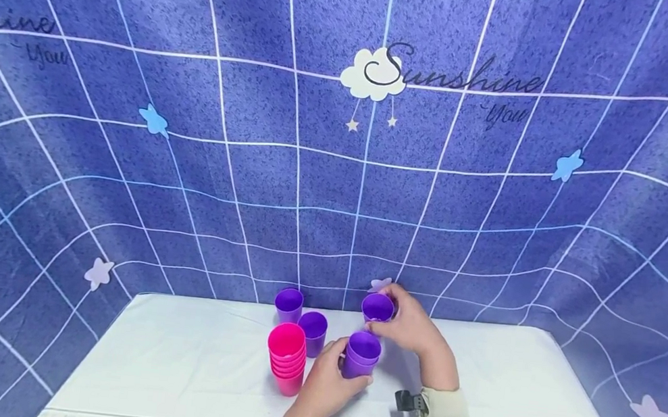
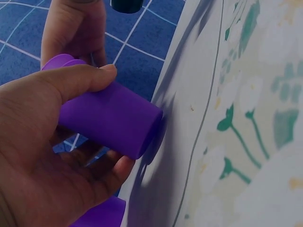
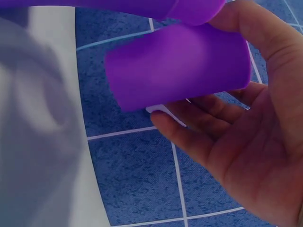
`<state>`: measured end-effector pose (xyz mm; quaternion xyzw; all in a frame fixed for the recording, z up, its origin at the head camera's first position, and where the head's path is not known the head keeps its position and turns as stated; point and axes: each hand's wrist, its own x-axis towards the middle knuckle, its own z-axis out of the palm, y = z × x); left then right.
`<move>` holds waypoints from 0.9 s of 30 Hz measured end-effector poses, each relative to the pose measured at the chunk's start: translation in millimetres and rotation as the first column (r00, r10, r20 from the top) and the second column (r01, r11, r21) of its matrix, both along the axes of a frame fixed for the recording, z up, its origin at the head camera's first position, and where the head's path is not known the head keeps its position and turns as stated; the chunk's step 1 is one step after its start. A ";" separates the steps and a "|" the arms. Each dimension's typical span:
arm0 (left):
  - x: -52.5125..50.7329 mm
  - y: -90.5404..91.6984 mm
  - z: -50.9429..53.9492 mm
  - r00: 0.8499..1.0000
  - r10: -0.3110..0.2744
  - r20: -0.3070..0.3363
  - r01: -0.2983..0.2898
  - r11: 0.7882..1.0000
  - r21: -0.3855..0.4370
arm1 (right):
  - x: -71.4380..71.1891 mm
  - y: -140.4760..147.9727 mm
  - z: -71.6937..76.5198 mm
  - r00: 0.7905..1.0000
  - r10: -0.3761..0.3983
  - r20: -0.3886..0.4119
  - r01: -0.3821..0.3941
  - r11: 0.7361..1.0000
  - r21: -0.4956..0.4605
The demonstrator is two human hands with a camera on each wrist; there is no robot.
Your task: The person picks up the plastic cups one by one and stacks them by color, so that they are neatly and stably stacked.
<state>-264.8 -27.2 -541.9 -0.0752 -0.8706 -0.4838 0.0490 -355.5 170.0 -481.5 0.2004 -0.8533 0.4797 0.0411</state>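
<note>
My left hand [image 1: 329,385] grips a short stack of purple cups [image 1: 362,355], thumb on one side and fingers on the other; in the left wrist view the thumb lies across the stack [image 2: 111,113]. Just behind and to the right, my right hand [image 1: 414,322] holds a purple cup [image 1: 377,308] near its rim. The right wrist view shows this cup [image 3: 180,66] between the thumb and fingers, beside the stack's rims [image 3: 199,9]. Left of my left hand stands a stack of pink cups [image 1: 286,360], with two purple cups [image 1: 312,334] [image 1: 288,306] behind it.
A white cloth covers the table [image 1: 184,356], with a floral strip along its front edge. A blue gridded curtain [image 1: 336,188] rises behind the table and at both sides. A dark device is strapped at my right wrist [image 1: 409,401].
</note>
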 end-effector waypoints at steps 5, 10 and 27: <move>-1.4 0.2 -0.3 1.000 0.009 -0.005 -0.009 1.000 -0.002 | 1.5 -1.4 6.1 1.000 -0.005 0.004 0.006 0.999 -0.047; -1.9 -0.1 -1.5 1.000 0.014 -0.003 -0.014 1.000 -0.003 | 4.9 -2.6 13.2 0.999 -0.044 -0.013 0.042 0.994 -0.103; -0.2 -1.2 0.3 1.000 0.022 0.016 -0.022 1.000 -0.005 | 11.2 1.1 22.1 0.999 -0.015 -0.039 0.008 0.983 -0.184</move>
